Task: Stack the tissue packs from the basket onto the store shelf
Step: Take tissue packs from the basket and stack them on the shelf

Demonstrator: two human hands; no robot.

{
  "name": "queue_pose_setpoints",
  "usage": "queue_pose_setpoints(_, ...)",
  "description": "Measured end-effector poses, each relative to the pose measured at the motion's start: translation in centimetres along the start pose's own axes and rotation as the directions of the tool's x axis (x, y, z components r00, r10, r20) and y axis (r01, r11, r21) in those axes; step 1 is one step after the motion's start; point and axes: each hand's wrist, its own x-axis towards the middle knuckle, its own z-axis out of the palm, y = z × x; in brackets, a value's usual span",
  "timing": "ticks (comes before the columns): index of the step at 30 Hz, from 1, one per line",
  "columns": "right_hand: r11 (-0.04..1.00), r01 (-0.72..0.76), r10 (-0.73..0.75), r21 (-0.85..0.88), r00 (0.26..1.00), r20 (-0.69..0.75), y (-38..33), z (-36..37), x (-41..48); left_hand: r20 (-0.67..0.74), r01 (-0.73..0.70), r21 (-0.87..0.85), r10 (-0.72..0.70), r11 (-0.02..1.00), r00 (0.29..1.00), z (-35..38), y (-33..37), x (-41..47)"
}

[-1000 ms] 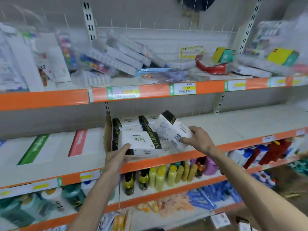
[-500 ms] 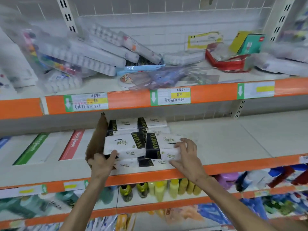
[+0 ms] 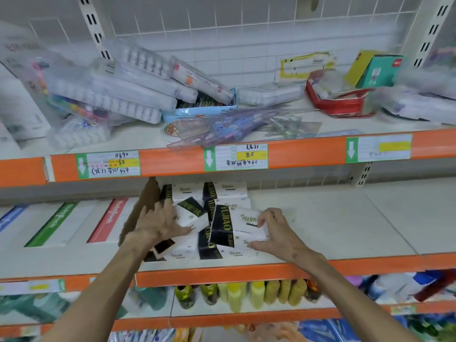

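On the white store shelf with the orange front strip (image 3: 246,274), white tissue packs with black bands (image 3: 222,193) sit stacked near the front edge, beside a brown cardboard divider (image 3: 145,206); the left hand (image 3: 158,224) lies spread and flat on a tilted pack — fingers open, pressing rather than gripping; the right hand (image 3: 278,234) pinches the topmost pack (image 3: 239,228) at its right end between curled fingers and thumb.

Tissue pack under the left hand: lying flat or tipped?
Tipped. The tissue pack sits askew, its black band slanting diagonally, while the packs behind lie square. The left hand rests on it.
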Motion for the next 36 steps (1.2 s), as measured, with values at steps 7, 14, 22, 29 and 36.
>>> queue_pose_setpoints(7, 0.997, 0.006, -0.015, -0.081, 0.993, -0.115, 0.4, -0.1, 0.6, 0.033, 0.165, -0.466, -0.169, 0.869, 0.985, 0.2, 2.3, -1.5)
queue_pose_setpoints(14, 0.996, 0.022, -0.028, -0.092, 0.997, -0.070, 0.7, -1.0, 1.3, -0.014, 0.234, -0.421, -0.264, 0.877, 0.965, 0.7, -0.8, -2.5)
queue_pose_setpoints(22, 0.998, 0.007, 0.003, 0.070, 0.989, -0.148, -2.4, 1.7, 3.5, -0.188, 0.059, -0.399, -0.144, 0.915, 0.972, 2.2, -2.8, -1.7)
queue_pose_setpoints(29, 0.999, -0.028, 0.033, 0.027, 0.976, -0.214, -2.5, 3.0, 4.9, -0.218, 0.061, -0.357, -0.147, 0.932, 0.965, 2.1, -2.5, 0.4)
queue_pose_setpoints(36, 1.000, -0.022, 0.022, 0.003, 0.969, -0.247, -2.0, 3.2, 8.6, -0.379, 0.059, -0.278, -0.166, 0.959, 0.910, 3.7, -1.2, 2.8)
